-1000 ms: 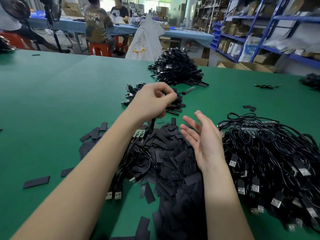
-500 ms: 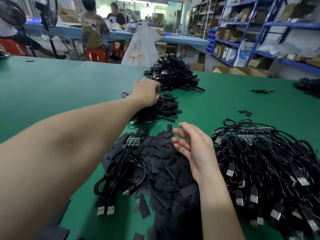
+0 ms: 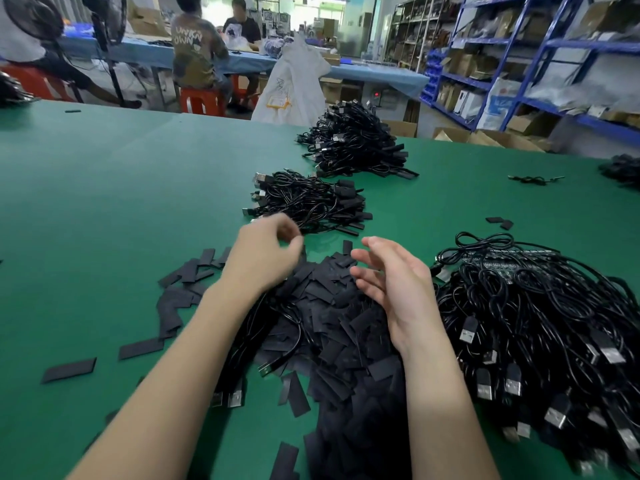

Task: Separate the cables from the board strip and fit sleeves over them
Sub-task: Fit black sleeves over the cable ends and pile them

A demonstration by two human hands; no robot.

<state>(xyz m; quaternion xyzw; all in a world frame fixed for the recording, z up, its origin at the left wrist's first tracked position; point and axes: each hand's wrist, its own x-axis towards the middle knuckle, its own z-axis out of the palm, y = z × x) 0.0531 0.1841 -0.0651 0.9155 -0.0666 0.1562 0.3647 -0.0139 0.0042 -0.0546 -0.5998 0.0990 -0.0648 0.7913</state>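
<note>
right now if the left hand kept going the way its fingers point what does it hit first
Probably the near pile of finished cables. The left hand hangs just short of it with loosely curled fingers aimed up-table and slightly right; one view leaves its height above the green table unclear.

Black sleeves (image 3: 332, 327) heaped beside tangled cables (image 3: 540, 323).

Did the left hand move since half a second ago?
Yes. The left hand pulled back toward the person, off the small middle heap of black cables, and now hangs over the pile of flat black sleeves.
</note>
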